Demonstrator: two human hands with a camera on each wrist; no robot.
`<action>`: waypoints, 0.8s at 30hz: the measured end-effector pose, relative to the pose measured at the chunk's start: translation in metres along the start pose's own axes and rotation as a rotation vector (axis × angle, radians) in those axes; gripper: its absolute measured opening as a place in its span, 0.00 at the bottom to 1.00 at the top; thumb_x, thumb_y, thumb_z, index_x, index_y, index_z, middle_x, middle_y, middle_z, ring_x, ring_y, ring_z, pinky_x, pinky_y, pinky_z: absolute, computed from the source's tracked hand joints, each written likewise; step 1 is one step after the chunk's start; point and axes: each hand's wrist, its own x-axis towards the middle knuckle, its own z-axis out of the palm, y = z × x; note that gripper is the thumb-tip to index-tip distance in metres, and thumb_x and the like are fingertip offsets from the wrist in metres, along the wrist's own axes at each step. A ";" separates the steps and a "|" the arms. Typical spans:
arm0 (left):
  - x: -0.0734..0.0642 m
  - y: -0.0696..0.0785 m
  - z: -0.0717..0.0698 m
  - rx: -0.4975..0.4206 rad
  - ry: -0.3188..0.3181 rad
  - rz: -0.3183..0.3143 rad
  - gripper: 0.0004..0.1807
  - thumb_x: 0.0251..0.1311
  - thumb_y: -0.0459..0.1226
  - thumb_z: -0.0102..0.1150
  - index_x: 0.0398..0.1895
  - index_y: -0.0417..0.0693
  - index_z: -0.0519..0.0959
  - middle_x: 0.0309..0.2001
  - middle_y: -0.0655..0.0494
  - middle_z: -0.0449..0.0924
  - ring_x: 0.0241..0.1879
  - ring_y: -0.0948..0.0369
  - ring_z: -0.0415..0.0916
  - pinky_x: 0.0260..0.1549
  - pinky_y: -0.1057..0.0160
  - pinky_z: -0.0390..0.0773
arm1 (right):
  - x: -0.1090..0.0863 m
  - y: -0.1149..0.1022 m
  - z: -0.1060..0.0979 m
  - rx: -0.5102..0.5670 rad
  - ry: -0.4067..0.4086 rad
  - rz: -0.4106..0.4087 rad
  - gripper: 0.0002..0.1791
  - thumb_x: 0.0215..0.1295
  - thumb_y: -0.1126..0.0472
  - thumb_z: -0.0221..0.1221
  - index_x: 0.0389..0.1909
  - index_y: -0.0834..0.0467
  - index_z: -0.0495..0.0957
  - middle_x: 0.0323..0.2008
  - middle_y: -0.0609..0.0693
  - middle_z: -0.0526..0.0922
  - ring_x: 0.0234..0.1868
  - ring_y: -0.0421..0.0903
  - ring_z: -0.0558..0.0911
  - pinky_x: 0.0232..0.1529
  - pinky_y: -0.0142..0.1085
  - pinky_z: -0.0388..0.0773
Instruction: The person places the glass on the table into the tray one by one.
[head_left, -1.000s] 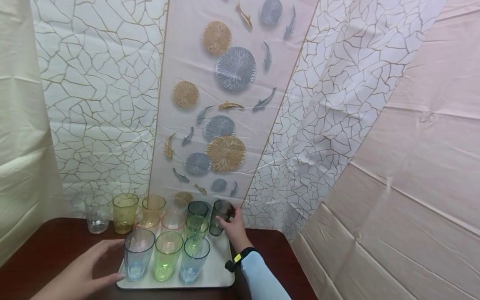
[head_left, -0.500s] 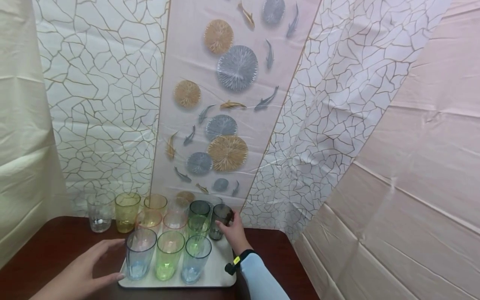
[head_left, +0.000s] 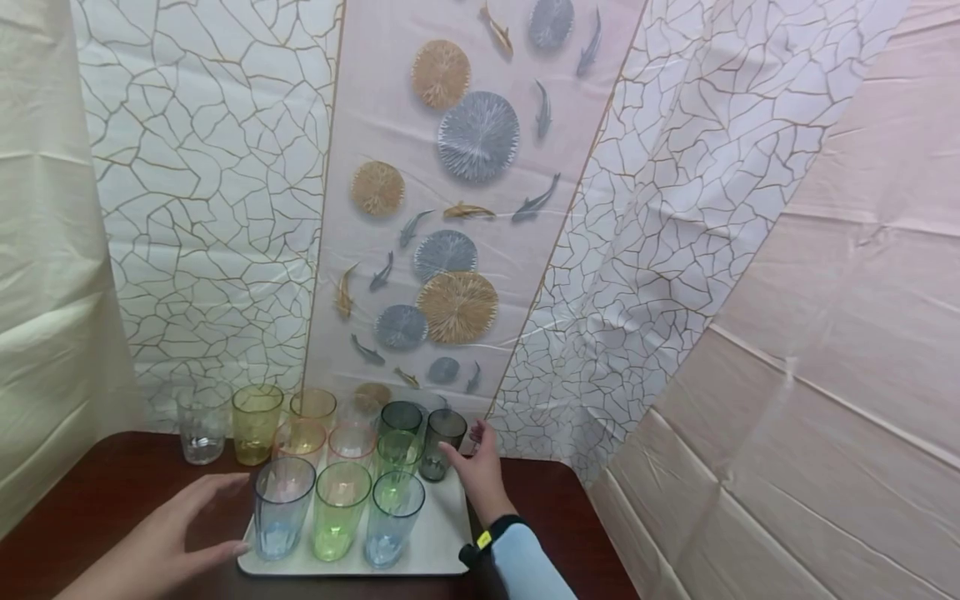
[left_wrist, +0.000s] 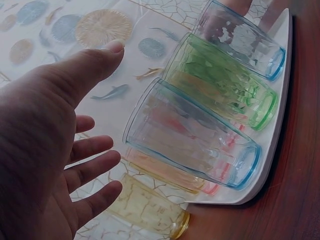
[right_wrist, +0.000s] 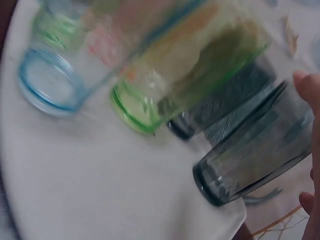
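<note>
A smoky grey glass [head_left: 438,442] stands upright at the back right of a white tray [head_left: 442,546]. Close to its right side is my right hand [head_left: 483,479], thumb near the glass and fingers spread away from it. The right wrist view shows that grey glass [right_wrist: 250,155] with a gap to the lower fingers. My left hand [head_left: 168,529] hovers at the tray's front left corner, fingers and thumb apart, holding nothing. Nearest to it is a blue-tinted glass [head_left: 281,521]. A green glass [head_left: 341,521] and another blue-tinted glass [head_left: 393,521] complete the front row.
Behind the front row stand a dark grey glass [head_left: 401,415], a green glass [head_left: 399,450], red-rimmed glasses [head_left: 352,442] and an amber glass [head_left: 313,406]. A yellow glass [head_left: 257,425] and a clear glass [head_left: 202,429] stand left on the dark wooden table [head_left: 112,492]. Patterned cloth [head_left: 480,208] hangs behind.
The grey glass moved slightly down and stands upright on the tray. My right hand has let go of it and drawn off to the right. My left hand stays nearly still.
</note>
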 end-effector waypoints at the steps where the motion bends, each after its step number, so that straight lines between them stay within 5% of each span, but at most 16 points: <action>1: 0.000 0.000 0.000 -0.005 -0.004 -0.007 0.50 0.51 0.63 0.73 0.70 0.41 0.72 0.65 0.40 0.75 0.57 0.42 0.77 0.49 0.39 0.82 | -0.007 -0.002 -0.005 0.008 0.014 -0.024 0.54 0.57 0.40 0.74 0.78 0.56 0.59 0.68 0.59 0.71 0.68 0.55 0.71 0.66 0.52 0.74; 7: 0.001 -0.001 -0.001 -0.018 -0.018 -0.023 0.50 0.52 0.62 0.73 0.71 0.41 0.71 0.65 0.39 0.75 0.57 0.42 0.77 0.48 0.39 0.83 | -0.061 -0.010 -0.036 0.073 -0.066 -0.192 0.35 0.69 0.52 0.68 0.71 0.58 0.67 0.62 0.58 0.77 0.62 0.56 0.77 0.62 0.50 0.78; 14: 0.000 -0.004 0.004 -0.003 -0.006 -0.011 0.49 0.52 0.62 0.74 0.70 0.41 0.73 0.64 0.40 0.76 0.57 0.42 0.78 0.48 0.40 0.83 | -0.128 -0.010 -0.065 0.214 -0.296 -0.234 0.27 0.72 0.62 0.64 0.68 0.63 0.69 0.59 0.61 0.78 0.59 0.60 0.79 0.58 0.40 0.81; 20: -0.003 -0.009 0.009 0.031 0.006 -0.003 0.48 0.51 0.63 0.74 0.69 0.42 0.74 0.64 0.43 0.77 0.57 0.44 0.78 0.49 0.42 0.83 | -0.154 0.004 -0.067 0.242 -0.361 -0.234 0.27 0.72 0.63 0.64 0.67 0.66 0.69 0.57 0.62 0.79 0.57 0.55 0.82 0.55 0.42 0.84; 24: -0.003 -0.016 0.010 0.006 0.103 0.009 0.40 0.56 0.57 0.74 0.66 0.44 0.76 0.59 0.46 0.81 0.53 0.55 0.81 0.45 0.52 0.85 | -0.158 0.010 -0.063 0.259 -0.358 -0.259 0.27 0.71 0.64 0.64 0.66 0.71 0.68 0.55 0.64 0.79 0.55 0.47 0.83 0.54 0.44 0.85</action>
